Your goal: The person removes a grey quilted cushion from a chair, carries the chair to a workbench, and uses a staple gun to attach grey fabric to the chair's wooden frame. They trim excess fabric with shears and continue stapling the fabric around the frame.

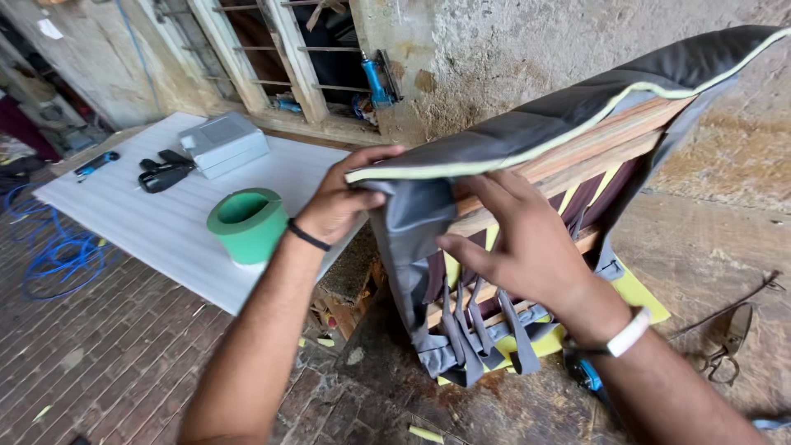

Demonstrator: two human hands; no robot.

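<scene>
An upholstered seat piece stands on edge in front of me: grey fabric cover [527,124] with pale green piping stretched over a wooden frame [593,144], with dark webbing straps hanging at its underside. My left hand [338,202] grips the cover's corner, fingers closed on the grey fabric. My right hand [515,239] lies flat against the fabric and frame edge, fingers spread, pressing the cloth against the wood. Loose grey fabric flaps [470,338] hang down near the floor.
A white board [156,222] lies to the left with a green roll [247,222], a grey box [222,142] and black tools [165,173]. A blue hose [58,255] coils on the brick floor. Metal shears [725,338] lie at the right. A barred window [288,49] is behind.
</scene>
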